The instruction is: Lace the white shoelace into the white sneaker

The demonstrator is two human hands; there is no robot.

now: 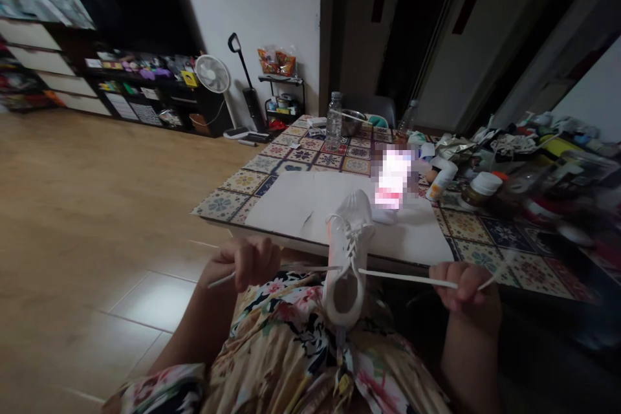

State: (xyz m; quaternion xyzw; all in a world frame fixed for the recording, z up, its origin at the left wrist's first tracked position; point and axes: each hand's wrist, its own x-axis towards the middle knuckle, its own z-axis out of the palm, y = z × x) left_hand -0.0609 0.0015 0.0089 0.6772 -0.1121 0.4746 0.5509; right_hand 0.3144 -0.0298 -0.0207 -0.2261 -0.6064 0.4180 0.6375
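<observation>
A white sneaker (345,252) rests with its heel on my lap and its toe against the table edge, opening facing me. Its white lace (407,278) runs out to both sides. My left hand (250,262) is closed in a fist round the left lace end, left of the shoe. My right hand (466,291) is closed round the right lace end, which is stretched taut from the eyelets. A floral dress (291,349) covers my lap.
A tiled table (291,165) carries a white sheet (301,207), a water bottle (334,119), jars, tubes and clutter at right (524,168). Wooden floor (97,207) opens to the left. A fan (212,74) and dark shelving stand along the far wall.
</observation>
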